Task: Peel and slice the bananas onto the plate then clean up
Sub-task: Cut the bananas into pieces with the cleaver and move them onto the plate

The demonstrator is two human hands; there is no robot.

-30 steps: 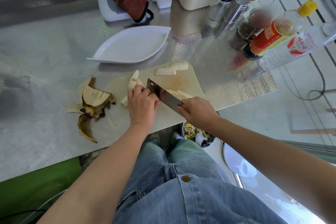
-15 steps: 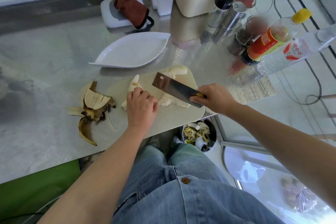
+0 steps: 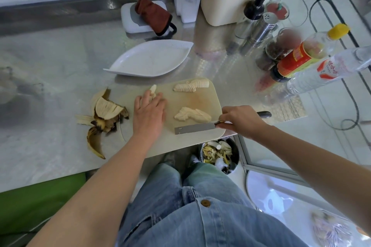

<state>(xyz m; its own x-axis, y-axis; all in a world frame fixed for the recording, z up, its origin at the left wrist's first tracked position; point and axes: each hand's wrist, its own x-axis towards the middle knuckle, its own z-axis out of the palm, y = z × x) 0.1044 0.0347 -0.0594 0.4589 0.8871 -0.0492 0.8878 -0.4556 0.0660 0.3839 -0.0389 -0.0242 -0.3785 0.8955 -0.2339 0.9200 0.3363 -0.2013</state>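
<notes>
A beige cutting board (image 3: 202, 99) lies on the steel counter. Two heaps of banana slices are on it, one at the far edge (image 3: 190, 87) and one in the middle (image 3: 191, 115). My left hand (image 3: 149, 111) rests over a peeled banana (image 3: 153, 88) at the board's left side, fingers fairly straight; only the banana's tip shows. My right hand (image 3: 240, 120) grips the handle of a cleaver (image 3: 192, 128), whose blade lies low along the board's near edge. The white leaf-shaped plate (image 3: 148, 60) sits behind the board with nothing on it.
Brown banana peels (image 3: 104, 115) lie left of the board. Bottles (image 3: 301, 60), shakers and a cream bin (image 3: 226, 12) crowd the right and back. A white box with a brown cloth (image 3: 154, 15) stands behind the plate. A waste bin (image 3: 219, 153) sits below the counter edge.
The cleaver left the banana, swung up to the right, then came down along the board's near edge. My left hand uncurled and slid forward over the whole banana.
</notes>
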